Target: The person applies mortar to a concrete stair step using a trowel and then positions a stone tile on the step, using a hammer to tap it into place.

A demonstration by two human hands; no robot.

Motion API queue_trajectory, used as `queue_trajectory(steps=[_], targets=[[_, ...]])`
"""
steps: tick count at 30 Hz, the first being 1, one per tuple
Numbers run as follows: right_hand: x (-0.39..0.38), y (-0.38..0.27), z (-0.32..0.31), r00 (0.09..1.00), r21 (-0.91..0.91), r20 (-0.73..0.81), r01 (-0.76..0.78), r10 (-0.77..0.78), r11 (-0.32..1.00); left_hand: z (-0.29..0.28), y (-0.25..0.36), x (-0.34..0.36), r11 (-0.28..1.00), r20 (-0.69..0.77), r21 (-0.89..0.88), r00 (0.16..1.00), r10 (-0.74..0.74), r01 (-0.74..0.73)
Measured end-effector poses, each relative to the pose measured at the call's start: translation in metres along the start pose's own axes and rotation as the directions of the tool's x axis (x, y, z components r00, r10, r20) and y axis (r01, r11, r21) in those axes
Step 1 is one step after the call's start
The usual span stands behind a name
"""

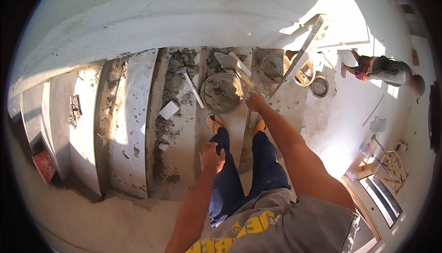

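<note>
My left hand [212,158] rests by my left knee, holding nothing, its fingers spread and slightly bent. My right hand [255,102] is low between my shins and a round basin of grey mortar [222,93], fingers curled; what is inside them is hidden. Just beyond it is the wooden handle of a trowel [225,61], whose blade lies across the basin's far rim. Beside the trowel sits a pale block [240,64]. A white-handled tool [194,90] and a white tile piece [169,110] lie on the steps to the left.
Stair treads [130,119] with rough mortar run down to the left. A long board [301,55] leans at right, near a second mortar bucket [275,66] and a smaller bucket [319,87]. Another person [386,69] stands at far right. A plastered wall [175,18] borders the far side.
</note>
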State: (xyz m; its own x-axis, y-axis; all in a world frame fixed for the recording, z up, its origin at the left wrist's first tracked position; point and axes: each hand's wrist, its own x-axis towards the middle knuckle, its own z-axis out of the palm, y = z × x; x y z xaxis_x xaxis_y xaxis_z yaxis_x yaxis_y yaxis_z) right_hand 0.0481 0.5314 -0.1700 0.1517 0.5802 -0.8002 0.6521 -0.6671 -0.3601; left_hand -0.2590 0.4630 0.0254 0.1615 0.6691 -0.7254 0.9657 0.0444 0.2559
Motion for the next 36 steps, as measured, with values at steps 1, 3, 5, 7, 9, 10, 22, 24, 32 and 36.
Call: queue_trajectory(steps=[1,3,5,7,9,10,22,24,32,36], targets=[[0.021,-0.010,-0.002,1.000,0.019,-0.020,-0.014,0.014,1.000,-0.002,0.003,0.004,1.000,-0.001,0.001,1.000,0.010,-0.010],[0.060,-0.036,-0.007,0.997,-0.002,-0.075,-0.018,0.017,1.000,-0.004,-0.001,0.010,0.999,-0.041,0.013,0.999,0.033,-0.033],[0.091,-0.059,-0.014,0.989,0.019,-0.151,-0.006,0.009,1.000,0.000,-0.009,0.014,0.997,-0.105,0.028,0.992,0.076,-0.073],[0.105,-0.064,-0.005,0.983,0.065,-0.180,-0.025,0.036,0.998,0.002,-0.008,0.013,0.995,-0.121,0.027,0.988,0.099,-0.097],[0.110,-0.069,-0.001,0.983,0.100,-0.167,-0.065,0.081,0.993,0.006,-0.006,0.013,0.993,-0.131,0.032,0.984,0.117,-0.114],[0.103,-0.075,0.007,0.970,0.116,-0.235,-0.035,0.061,0.993,0.005,-0.007,0.013,0.993,-0.144,0.042,0.983,0.116,-0.111],[-0.009,-0.101,0.097,0.974,0.186,-0.044,0.228,-0.224,0.956,0.012,-0.002,0.008,0.995,-0.148,0.090,0.988,0.051,-0.038],[-0.007,-0.105,0.097,0.986,0.322,-0.025,0.166,-0.167,0.932,0.016,-0.001,0.002,0.995,-0.159,0.103,0.987,0.032,-0.015],[-0.070,-0.046,0.078,0.978,0.399,-0.160,0.188,-0.133,0.897,0.031,-0.003,0.007,0.985,-0.289,0.156,0.950,0.120,-0.078],[-0.124,0.019,0.054,0.986,0.516,-0.166,0.087,0.000,0.852,0.030,0.015,0.015,0.977,-0.251,0.198,0.959,0.133,-0.084]])
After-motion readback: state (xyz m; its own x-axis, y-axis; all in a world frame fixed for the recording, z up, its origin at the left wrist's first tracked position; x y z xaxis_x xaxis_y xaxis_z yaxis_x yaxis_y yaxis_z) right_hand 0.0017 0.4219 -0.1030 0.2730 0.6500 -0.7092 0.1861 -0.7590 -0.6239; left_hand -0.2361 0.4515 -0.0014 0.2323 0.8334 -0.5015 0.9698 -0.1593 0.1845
